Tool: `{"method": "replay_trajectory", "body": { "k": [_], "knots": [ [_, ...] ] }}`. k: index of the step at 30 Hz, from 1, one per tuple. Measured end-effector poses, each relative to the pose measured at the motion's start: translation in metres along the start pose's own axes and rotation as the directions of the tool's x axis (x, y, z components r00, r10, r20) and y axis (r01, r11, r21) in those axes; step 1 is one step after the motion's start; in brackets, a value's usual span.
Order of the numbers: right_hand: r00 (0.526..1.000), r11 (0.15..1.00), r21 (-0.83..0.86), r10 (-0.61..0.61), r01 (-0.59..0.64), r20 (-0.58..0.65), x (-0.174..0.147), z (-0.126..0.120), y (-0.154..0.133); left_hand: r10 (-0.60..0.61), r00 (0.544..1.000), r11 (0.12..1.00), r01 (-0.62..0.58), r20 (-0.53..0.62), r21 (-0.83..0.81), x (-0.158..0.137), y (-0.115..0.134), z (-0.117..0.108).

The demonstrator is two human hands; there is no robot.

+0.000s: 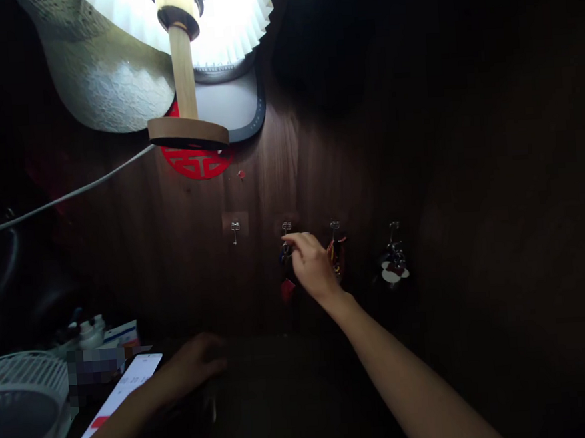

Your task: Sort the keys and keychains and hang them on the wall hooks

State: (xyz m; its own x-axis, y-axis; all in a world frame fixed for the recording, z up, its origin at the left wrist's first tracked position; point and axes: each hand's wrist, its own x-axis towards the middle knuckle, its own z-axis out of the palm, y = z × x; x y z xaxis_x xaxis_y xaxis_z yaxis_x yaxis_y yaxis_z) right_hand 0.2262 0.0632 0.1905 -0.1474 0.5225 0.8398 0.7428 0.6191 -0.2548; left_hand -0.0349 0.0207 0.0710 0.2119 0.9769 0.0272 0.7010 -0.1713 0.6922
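Observation:
My right hand (312,264) is raised at the dark wood-grain panel, its thumb and index finger pinched at a keychain (285,253) on the second hook (286,225). A small red tag (288,290) dangles beneath; my fingers partly cover the rest. Just behind my wrist hangs a red and yellow corded trinket (336,256) on the third hook (335,225). My left hand (195,362) is low on the left, dim and slightly blurred, with thumb and fingers apart and nothing visible between them. Its forearm passes beside a lit phone (119,398).
A bare hook (235,228) is on the left, and a bunch with pale discs (395,273) hangs at the right. Above, a lit pleated lamp (185,73) trails a white cord (84,187). A white fan (25,411) and small bottles (90,333) stand lower left.

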Motion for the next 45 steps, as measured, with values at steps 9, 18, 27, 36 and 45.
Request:
{"method": "replay_trajectory", "body": {
  "k": [9, 18, 27, 36, 45],
  "knots": [
    [0.903, 0.860, 0.288, 0.371, -0.422, 0.216, -0.029, 0.027, 0.051, 0.146, 0.899, 0.776, -0.363, -0.413, -0.517, 0.096, 0.139, 0.033],
    [0.905, 0.968, 0.015, 0.227, -0.249, 0.360, -0.009, -0.030, 0.034, 0.123, 0.970, 0.611, -0.241, -0.211, -0.754, 0.103, 0.172, 0.048],
    [0.938, 0.890, -0.432, 0.017, 0.144, 0.346, 0.027, -0.041, 0.025, 0.126, 0.988, 0.464, -0.140, -0.091, -0.875, 0.101, 0.174, 0.041],
    [0.921, 0.885, -0.447, 0.056, 0.133, 0.385, 0.033, -0.041, 0.028, 0.243, 0.968, 0.478, -0.176, -0.062, -0.861, 0.087, 0.202, -0.016],
    [0.960, 0.976, -0.213, 0.019, 0.043, 0.280, 0.017, -0.047, 0.036, -0.008, 0.991, 0.941, 0.051, 0.130, -0.334, 0.036, 0.064, 0.039]
  ]
}}
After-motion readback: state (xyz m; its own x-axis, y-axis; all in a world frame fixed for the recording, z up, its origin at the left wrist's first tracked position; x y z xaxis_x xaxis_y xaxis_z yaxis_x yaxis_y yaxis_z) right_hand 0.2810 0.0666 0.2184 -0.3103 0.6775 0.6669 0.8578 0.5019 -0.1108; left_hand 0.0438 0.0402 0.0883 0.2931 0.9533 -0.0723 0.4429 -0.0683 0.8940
